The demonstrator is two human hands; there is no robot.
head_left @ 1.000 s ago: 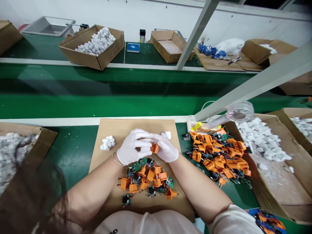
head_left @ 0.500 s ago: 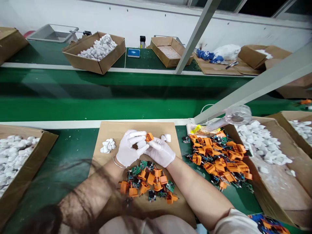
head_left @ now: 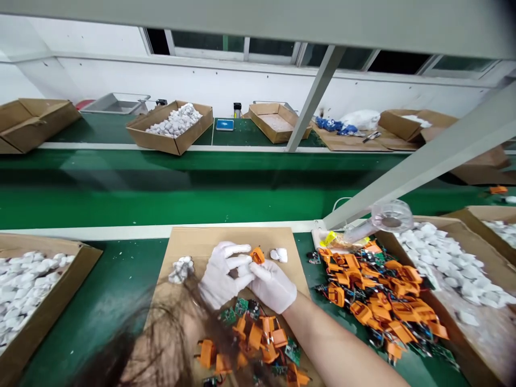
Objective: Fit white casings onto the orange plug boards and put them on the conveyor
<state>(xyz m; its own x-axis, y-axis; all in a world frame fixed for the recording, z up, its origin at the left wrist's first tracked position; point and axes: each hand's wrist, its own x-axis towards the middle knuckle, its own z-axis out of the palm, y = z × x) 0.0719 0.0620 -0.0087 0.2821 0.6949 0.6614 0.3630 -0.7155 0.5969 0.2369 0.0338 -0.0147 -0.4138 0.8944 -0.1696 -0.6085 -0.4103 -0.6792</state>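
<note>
Compared with half a second ago, the view tilts up, so that a row of windows [head_left: 205, 42] shows high on the white wall [head_left: 161, 80], well beyond the cardboard sheet [head_left: 242, 235], and dark hair [head_left: 177, 328] now sweeps across the sheet's left near part and the left forearm; the small orange housing [head_left: 257, 255] stays raised between the gloved hands, over the sheet's middle. The sheet lies on a green bench [head_left: 116, 269]. On its near part sit loose orange housings [head_left: 255, 337] with circuit boards, on its left a small cluster of white pieces [head_left: 181, 269], and on its right a few more. To the right of the sheet are a big heap of orange parts [head_left: 381, 312] and a clear plastic fan [head_left: 397, 207]; boxes of white pieces flank it on both sides. Above the sheet, the right hand [head_left: 272, 285] pinches the orange housing from below, fingers closed on it. The left hand [head_left: 221, 271] has its fingers curled, a gap inside, the tips meeting the housing; whether they also grip a white piece, I cannot tell.
</note>
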